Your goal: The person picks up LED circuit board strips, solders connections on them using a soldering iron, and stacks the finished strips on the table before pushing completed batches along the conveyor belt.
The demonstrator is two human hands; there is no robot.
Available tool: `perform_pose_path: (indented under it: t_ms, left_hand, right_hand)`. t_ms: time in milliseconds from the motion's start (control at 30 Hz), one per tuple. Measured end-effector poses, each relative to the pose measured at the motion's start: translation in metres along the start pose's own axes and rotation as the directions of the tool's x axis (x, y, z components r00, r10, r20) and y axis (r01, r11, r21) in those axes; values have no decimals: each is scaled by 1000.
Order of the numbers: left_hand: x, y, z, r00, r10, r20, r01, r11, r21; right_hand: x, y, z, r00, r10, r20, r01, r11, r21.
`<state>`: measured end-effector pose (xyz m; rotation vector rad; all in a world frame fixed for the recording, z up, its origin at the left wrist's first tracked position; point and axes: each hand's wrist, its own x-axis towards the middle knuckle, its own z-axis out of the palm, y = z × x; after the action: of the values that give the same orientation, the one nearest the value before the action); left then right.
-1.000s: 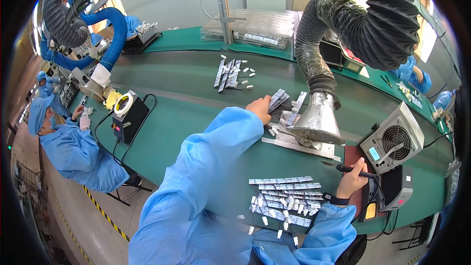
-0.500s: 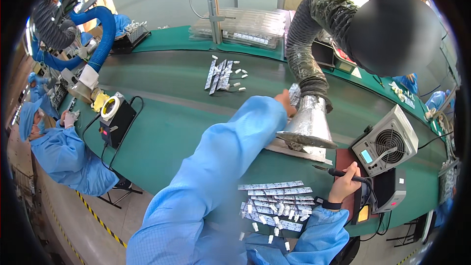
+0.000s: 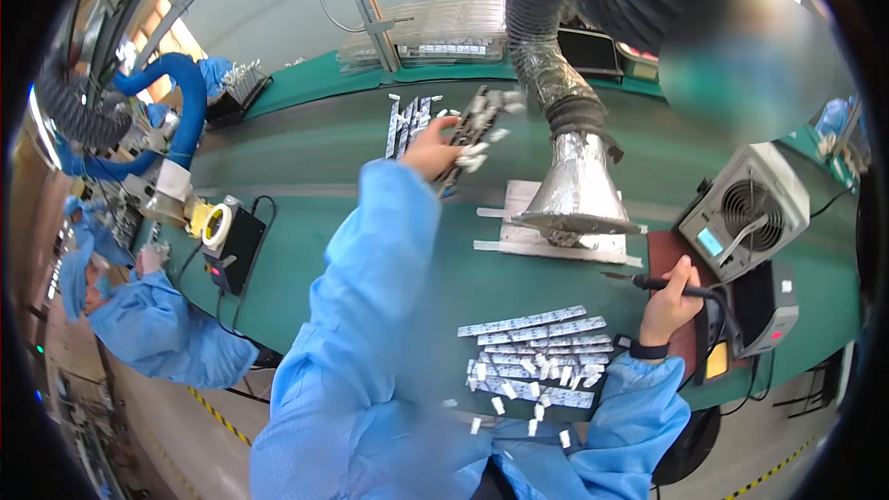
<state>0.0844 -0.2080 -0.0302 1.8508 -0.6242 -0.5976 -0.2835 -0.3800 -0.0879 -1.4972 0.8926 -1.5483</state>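
Observation:
My left hand [image 3: 431, 150] is stretched out over the dark belt and closed round a bundle of circuit board strips [image 3: 478, 116] with white connectors dangling from them, slightly blurred. Just beyond it on the belt lie several more strips [image 3: 404, 128] with white connectors. My right hand [image 3: 670, 307] grips the black handle of a soldering iron [image 3: 654, 283], its tip pointing left above the green mat. Between my forearms, several strips [image 3: 537, 325] with wired white connectors are fanned out near the front edge.
A metal fume hood [image 3: 582, 187] on a flexible duct hangs over a pale fixture [image 3: 523, 248]. Right of my right hand stand a grey fan unit [image 3: 745, 213] and a soldering station [image 3: 764, 310]. A co-worker [image 3: 153, 310] sits at the left, near a black box [image 3: 236, 245].
My left hand has moved left from beside the fume hood, with the bundle of strips now showing clearly. My right hand still holds the soldering iron. The view has shifted.

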Motion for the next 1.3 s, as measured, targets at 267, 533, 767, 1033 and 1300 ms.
perform_pose_path:
  t_ms: [267,533,767,1033,1300]
  left_hand:
    - [-158,-20,-74,988,27,154,12,969,-247]
    - [-187,-4,23,813,99,574,-148,988,40]
    - [-176,-21,85,735,296,610,-541,798,265]
    - [-169,-18,91,639,362,679,-611,775,162]
    - [-161,-39,69,840,124,527,-326,894,309]
  right_hand:
    - [5,-4,1,1000,0,27,-2,999,45]
    - [1,-2,1,1000,22,19,-24,996,84]
    - [-2,-5,4,999,18,29,-20,998,56]
    - [4,1,-2,998,61,-10,-60,993,97]
    - [1,-22,-1,999,-20,-36,25,992,124]
